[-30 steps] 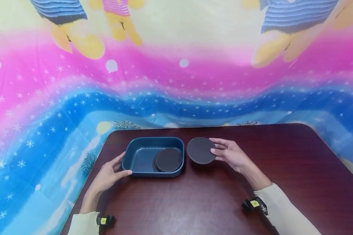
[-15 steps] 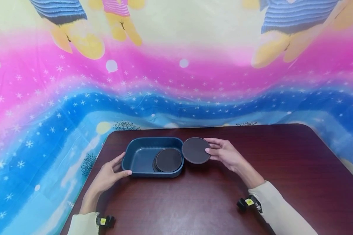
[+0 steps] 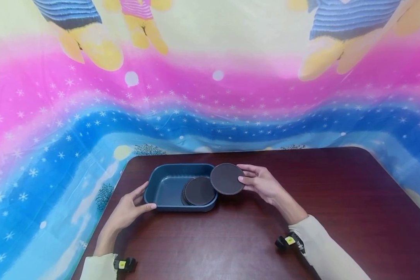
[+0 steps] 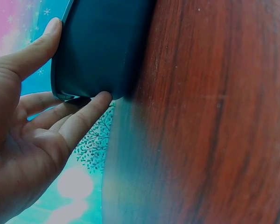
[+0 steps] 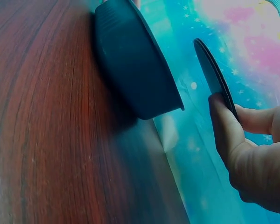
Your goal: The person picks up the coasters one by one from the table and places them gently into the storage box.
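My right hand (image 3: 266, 186) pinches the edge of a round dark brown coaster (image 3: 227, 179) between thumb and fingers. In the head view this coaster overlaps the right rim of a dark blue rectangular container (image 3: 168, 188); the right wrist view shows the coaster (image 5: 213, 70) raised above the container (image 5: 135, 65), apart from it. Inside the container's right end lies a small stack of similar coasters (image 3: 198, 191). My left hand (image 3: 127, 210) holds the container's left end, its thumb on the near rim and its fingers against the outer wall (image 4: 98, 46).
The container stands on a dark red-brown wooden table (image 3: 210, 241) near its far edge. Behind the table hangs a pink and blue patterned cloth (image 3: 210, 97). A black wrist camera (image 3: 126, 264) sits on the left wrist and another (image 3: 288, 241) on the right.
My right hand has moved left with the coaster, from beside the container to over its right rim. The left hand stays at the container's left end.
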Tool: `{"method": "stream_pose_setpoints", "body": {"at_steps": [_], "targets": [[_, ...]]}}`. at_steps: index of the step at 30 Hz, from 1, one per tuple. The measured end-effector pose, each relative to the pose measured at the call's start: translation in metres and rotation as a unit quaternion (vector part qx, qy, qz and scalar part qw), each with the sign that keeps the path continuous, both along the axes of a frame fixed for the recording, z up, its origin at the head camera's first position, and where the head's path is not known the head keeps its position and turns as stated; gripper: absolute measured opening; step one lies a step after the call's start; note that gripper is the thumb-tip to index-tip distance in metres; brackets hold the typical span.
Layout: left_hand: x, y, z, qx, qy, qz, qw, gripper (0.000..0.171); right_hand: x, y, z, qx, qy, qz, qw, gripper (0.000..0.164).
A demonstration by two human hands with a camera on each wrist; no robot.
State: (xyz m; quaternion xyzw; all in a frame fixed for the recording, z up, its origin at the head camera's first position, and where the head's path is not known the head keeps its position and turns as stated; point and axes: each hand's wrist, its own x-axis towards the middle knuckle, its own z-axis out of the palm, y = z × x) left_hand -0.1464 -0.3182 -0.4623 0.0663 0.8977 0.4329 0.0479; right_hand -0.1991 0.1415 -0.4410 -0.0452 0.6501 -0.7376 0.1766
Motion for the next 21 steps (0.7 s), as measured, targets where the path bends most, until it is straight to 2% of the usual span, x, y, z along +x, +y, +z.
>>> {"method": "stream_pose_setpoints", "body": {"at_steps": [7, 14, 21], "targets": [[0.0003, -0.0005, -0.0006, -0.002, 0.001, -0.003, 1.0, 0.091, -0.0018, -0.0041, 0.0, 0.0, -0.008, 0.003, 1.0, 0.062], [-0.0034, 0.0018, 0.0001, -0.007, 0.001, -0.011, 0.9999, 0.092, -0.0022, -0.0037, 0.0068, 0.007, -0.012, -0.011, 1.0, 0.061], [-0.0018, -0.0015, -0.0002, -0.013, -0.008, -0.004, 0.9999, 0.093, -0.0038, -0.0096, 0.0083, 0.007, -0.022, -0.011, 1.0, 0.059]]}}
